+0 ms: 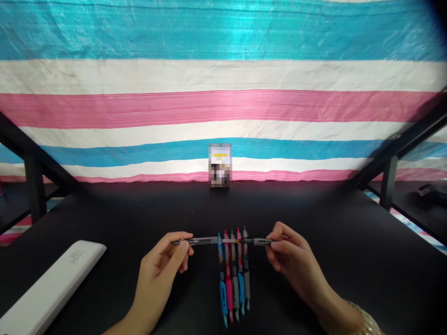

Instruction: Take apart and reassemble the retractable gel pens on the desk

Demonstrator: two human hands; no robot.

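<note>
My left hand point(164, 265) pinches the dark end of a clear pen barrel point(206, 240), held level above the table. Opposite it, my right hand point(296, 265) grips the grey front section of the pen point(261, 242) between thumb and fingers. A thin ink refill point(231, 241) spans the gap between the two halves, its far end at or inside the barrel's mouth; I cannot tell which. Below them several click pens lie side by side, among them a blue pen point(223, 298), a pink pen point(229, 293) and a grey pen point(247, 284).
A long white case-like object point(59, 284) lies on the black table point(146, 209) at the left. At the back edge stands a small blurred box or card point(220, 165). Black metal bars point(387, 181) flank the table, and a striped tarp point(223, 107) hangs behind.
</note>
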